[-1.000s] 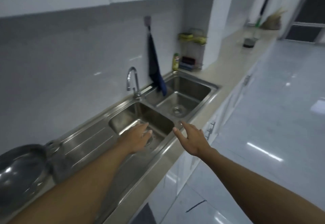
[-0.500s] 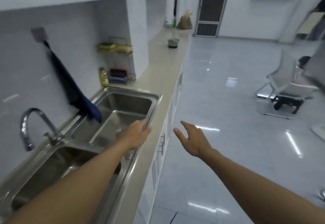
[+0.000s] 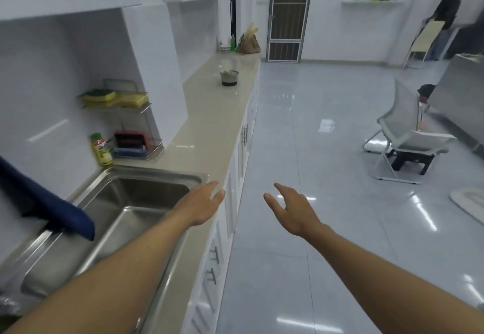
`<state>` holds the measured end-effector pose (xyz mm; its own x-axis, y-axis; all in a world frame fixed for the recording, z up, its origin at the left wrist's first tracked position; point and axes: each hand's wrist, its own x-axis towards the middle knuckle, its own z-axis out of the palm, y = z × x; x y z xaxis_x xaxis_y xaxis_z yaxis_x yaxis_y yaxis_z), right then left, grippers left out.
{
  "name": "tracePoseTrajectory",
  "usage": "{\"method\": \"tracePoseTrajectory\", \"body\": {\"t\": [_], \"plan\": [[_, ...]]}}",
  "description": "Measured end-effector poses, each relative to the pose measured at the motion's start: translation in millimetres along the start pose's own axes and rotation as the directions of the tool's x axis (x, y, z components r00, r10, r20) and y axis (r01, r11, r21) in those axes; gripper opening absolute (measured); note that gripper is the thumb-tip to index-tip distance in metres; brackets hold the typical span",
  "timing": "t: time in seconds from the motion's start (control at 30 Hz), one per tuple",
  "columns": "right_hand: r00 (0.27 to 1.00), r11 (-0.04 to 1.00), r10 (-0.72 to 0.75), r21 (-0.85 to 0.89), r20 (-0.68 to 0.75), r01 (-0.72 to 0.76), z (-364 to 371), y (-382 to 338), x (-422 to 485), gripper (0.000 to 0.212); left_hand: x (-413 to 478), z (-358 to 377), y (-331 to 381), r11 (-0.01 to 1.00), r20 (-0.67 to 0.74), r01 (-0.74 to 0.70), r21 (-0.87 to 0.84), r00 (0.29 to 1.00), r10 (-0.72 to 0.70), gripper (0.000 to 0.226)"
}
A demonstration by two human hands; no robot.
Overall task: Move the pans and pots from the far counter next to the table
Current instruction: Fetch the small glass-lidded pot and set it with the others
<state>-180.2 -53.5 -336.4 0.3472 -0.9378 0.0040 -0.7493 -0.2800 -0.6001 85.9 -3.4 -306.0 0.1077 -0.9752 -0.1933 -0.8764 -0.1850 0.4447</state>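
A small metal pot (image 3: 229,77) with a dark base stands far down the beige counter (image 3: 209,124), near its front edge. My left hand (image 3: 200,204) hovers over the counter's edge beside the steel sink (image 3: 131,202), fingers spread and empty. My right hand (image 3: 290,209) is held out over the floor to the right of the cabinets, fingers apart, holding nothing. Both hands are far from the pot.
A wire rack (image 3: 125,121) with sponges and a yellow bottle (image 3: 101,149) stand behind the sink. A dark blue cloth (image 3: 49,208) hangs over the sink's left. A brown bag (image 3: 248,43) sits at the counter's far end. A white chair (image 3: 403,137) and steel table (image 3: 461,90) stand right.
My view has swung right along the counter: the tap and the pan at the left have left the frame, and the far pot, door and chair have come into view. Both hands stay outstretched and empty.
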Motion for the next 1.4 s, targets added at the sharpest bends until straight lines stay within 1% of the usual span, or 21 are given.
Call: {"method": "tracePoseTrajectory", "body": {"t": [0.07, 0.23, 0.33, 0.47, 0.63, 0.7, 0.87, 0.93, 1.1, 1.23, 1.4], "plan": [[1.0, 1.0, -0.004, 0.001, 0.02, 0.004, -15, 15, 31, 0.077, 33, -2, 15, 1.0, 0.019, 0.004, 0.02, 1.0, -0.004, 0.068], [1.0, 0.999, -0.018, 0.03, 0.004, 0.018, -58, 45, 108, 0.075, 114, -17, 62, 0.999, -0.044, -0.016, 0.038, 0.999, 0.017, 0.067], [1.0, 0.999, -0.024, 0.036, 0.011, 0.024, -70, 61, 142, 0.075, 150, -17, 78, 0.997, -0.023, -0.017, 0.072, 1.0, 0.018, 0.066], [1.0, 0.998, -0.004, 0.055, 0.011, 0.003, -82, 81, 191, 0.075, 209, -23, 93, 0.998, -0.025, -0.016, 0.062, 1.0, 0.017, 0.065], [1.0, 0.999, 0.01, 0.031, -0.005, -0.009, -91, 102, 252, 0.074, 281, -29, 100, 0.998, -0.029, -0.031, 0.058, 0.999, 0.033, 0.065], [0.999, 0.999, 0.028, 0.032, -0.017, -0.028, -94, 112, 291, 0.074, 324, -33, 101, 0.997, -0.027, -0.056, 0.045, 0.998, 0.058, 0.064], [0.997, 0.997, 0.066, 0.028, -0.031, -0.065, -107, 117, 385, 0.074, 426, -60, 103, 0.993, 0.006, -0.086, 0.074, 0.996, 0.086, 0.062], [0.996, 0.997, 0.077, 0.031, -0.046, -0.076, -112, 119, 417, 0.075, 463, -71, 105, 0.993, -0.008, -0.097, 0.069, 0.995, 0.098, 0.061], [0.993, 0.994, 0.107, 0.018, -0.041, -0.106, -121, 132, 490, 0.073, 538, -86, 114, 0.989, 0.005, -0.132, 0.064, 0.991, 0.132, 0.061], [0.995, 0.996, 0.085, 0.025, -0.053, -0.084, -129, 146, 557, 0.072, 602, -92, 120, 0.993, 0.007, -0.113, 0.047, 0.994, 0.112, 0.061], [0.998, 0.998, 0.054, 0.022, -0.036, -0.053, -142, 183, 654, 0.073, 691, -92, 126, 0.996, -0.005, -0.076, 0.037, 0.997, 0.076, 0.061]]}}
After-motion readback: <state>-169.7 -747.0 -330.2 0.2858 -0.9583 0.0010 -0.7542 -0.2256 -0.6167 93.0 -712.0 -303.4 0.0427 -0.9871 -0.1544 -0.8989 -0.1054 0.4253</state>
